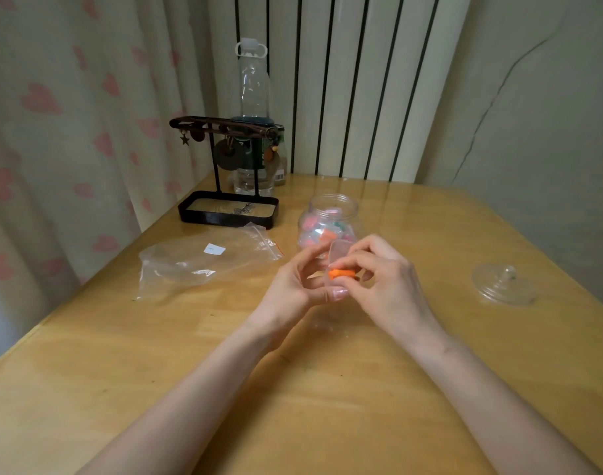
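Both my hands meet over the middle of the wooden table [224, 371]. Between them is a small clear plastic wrapper [339, 252] with a small orange piece [341, 274] at its lower end. My left hand [293, 286] holds the wrapper from the left, fingers curled round it. My right hand [382, 279] pinches the orange piece and wrapper from the right. Just behind the hands stands an open clear jar [330, 219] holding several pink, green and orange pieces.
The jar's clear lid [503, 284] lies at the right. An empty zip bag [204, 262] lies at the left. A black jewellery stand [228, 173] and a tall clear bottle [253, 97] sit at the back, by curtain and wall.
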A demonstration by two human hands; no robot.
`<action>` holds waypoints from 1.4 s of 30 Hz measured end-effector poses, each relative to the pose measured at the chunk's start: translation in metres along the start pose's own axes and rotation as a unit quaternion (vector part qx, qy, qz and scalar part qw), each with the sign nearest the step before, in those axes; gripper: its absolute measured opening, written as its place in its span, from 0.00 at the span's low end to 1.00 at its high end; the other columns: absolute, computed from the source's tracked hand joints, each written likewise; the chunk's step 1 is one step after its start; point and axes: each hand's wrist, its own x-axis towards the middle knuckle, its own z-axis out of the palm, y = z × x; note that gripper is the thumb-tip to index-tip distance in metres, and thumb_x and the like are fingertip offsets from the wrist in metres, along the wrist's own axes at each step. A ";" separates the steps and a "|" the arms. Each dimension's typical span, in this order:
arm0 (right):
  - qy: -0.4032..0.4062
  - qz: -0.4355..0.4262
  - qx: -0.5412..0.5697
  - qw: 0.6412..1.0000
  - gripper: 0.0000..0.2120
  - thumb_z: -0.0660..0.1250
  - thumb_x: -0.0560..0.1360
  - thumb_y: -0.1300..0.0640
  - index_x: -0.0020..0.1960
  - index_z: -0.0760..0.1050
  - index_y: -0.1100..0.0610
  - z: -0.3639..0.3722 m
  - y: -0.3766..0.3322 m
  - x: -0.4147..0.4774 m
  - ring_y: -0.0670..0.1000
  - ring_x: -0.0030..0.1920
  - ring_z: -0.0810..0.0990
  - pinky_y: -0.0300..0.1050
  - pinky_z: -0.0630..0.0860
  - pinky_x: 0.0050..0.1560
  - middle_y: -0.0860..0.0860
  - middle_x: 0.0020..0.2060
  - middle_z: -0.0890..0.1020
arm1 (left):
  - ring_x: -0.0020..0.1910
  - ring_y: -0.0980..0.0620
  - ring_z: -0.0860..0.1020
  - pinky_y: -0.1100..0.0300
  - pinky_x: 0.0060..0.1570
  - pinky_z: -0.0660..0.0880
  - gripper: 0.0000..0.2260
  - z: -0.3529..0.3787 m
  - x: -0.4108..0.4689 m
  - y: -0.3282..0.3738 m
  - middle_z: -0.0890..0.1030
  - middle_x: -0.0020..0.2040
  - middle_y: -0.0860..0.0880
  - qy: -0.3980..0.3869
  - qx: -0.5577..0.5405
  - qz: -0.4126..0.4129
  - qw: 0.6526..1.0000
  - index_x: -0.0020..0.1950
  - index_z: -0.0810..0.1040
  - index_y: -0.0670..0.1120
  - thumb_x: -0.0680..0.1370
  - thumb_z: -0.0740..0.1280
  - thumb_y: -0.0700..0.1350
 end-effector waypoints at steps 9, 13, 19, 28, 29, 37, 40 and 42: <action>-0.003 0.045 0.045 0.998 0.08 0.75 0.66 0.66 0.43 0.81 0.56 -0.014 -0.004 0.004 0.43 0.36 0.74 0.26 0.68 0.40 0.41 0.36 0.77 | 0.50 0.49 0.83 0.64 0.45 0.77 0.27 0.001 0.000 0.000 0.81 0.57 0.43 0.019 0.003 -0.002 1.000 0.65 0.72 0.41 0.67 0.72 0.29; -0.038 0.056 0.080 0.994 0.08 0.73 0.68 0.68 0.41 0.84 0.56 -0.017 -0.003 0.005 0.46 0.39 0.77 0.32 0.71 0.41 0.51 0.38 0.80 | 0.48 0.51 0.83 0.65 0.44 0.77 0.28 0.000 0.001 -0.001 0.81 0.57 0.40 0.016 -0.003 -0.010 1.000 0.66 0.71 0.40 0.68 0.72 0.29; -0.033 0.053 0.085 0.994 0.10 0.73 0.66 0.71 0.37 0.82 0.56 -0.011 -0.004 0.002 0.44 0.38 0.76 0.27 0.69 0.40 0.47 0.36 0.79 | 0.44 0.53 0.83 0.66 0.44 0.77 0.28 -0.001 0.001 -0.002 0.81 0.52 0.40 0.024 0.001 -0.007 1.000 0.65 0.71 0.40 0.67 0.72 0.28; 0.013 0.030 0.115 0.993 0.09 0.71 0.68 0.65 0.46 0.82 0.54 -0.016 -0.005 0.002 0.42 0.45 0.76 0.27 0.68 0.45 0.48 0.43 0.81 | 0.49 0.46 0.81 0.56 0.55 0.78 0.24 -0.004 0.000 0.004 0.81 0.51 0.37 0.049 -0.058 0.001 0.997 0.60 0.74 0.38 0.65 0.73 0.38; 0.006 0.035 0.126 0.991 0.13 0.72 0.67 0.64 0.51 0.80 0.54 -0.019 -0.004 0.002 0.42 0.47 0.76 0.27 0.68 0.47 0.49 0.47 0.80 | 0.48 0.46 0.82 0.55 0.54 0.79 0.23 -0.004 -0.001 0.005 0.82 0.51 0.37 0.049 -0.075 -0.004 0.996 0.59 0.74 0.37 0.66 0.73 0.39; -0.055 0.066 0.130 0.988 0.13 0.76 0.64 0.59 0.43 0.78 0.45 0.004 0.006 -0.007 0.41 0.48 0.78 0.30 0.70 0.49 0.40 0.43 0.81 | 0.33 0.50 0.81 0.57 0.37 0.79 0.13 0.001 -0.004 0.007 0.82 0.34 0.44 0.015 0.081 -0.052 0.995 0.39 0.73 0.42 0.71 0.67 0.53; -0.060 0.099 0.146 0.982 0.14 0.77 0.63 0.62 0.40 0.80 0.45 0.005 0.010 -0.008 0.47 0.47 0.79 0.40 0.75 0.47 0.44 0.42 0.82 | 0.33 0.52 0.82 0.60 0.35 0.78 0.15 0.004 -0.005 0.007 0.83 0.35 0.45 0.014 0.094 -0.061 0.994 0.45 0.75 0.40 0.71 0.68 0.52; -0.033 0.100 0.112 0.988 0.15 0.78 0.62 0.62 0.39 0.79 0.44 0.004 0.011 -0.004 0.49 0.46 0.78 0.42 0.75 0.45 0.43 0.40 0.81 | 0.35 0.51 0.82 0.58 0.37 0.79 0.18 0.004 -0.005 0.008 0.84 0.38 0.45 0.028 0.068 -0.066 0.995 0.50 0.75 0.40 0.71 0.67 0.53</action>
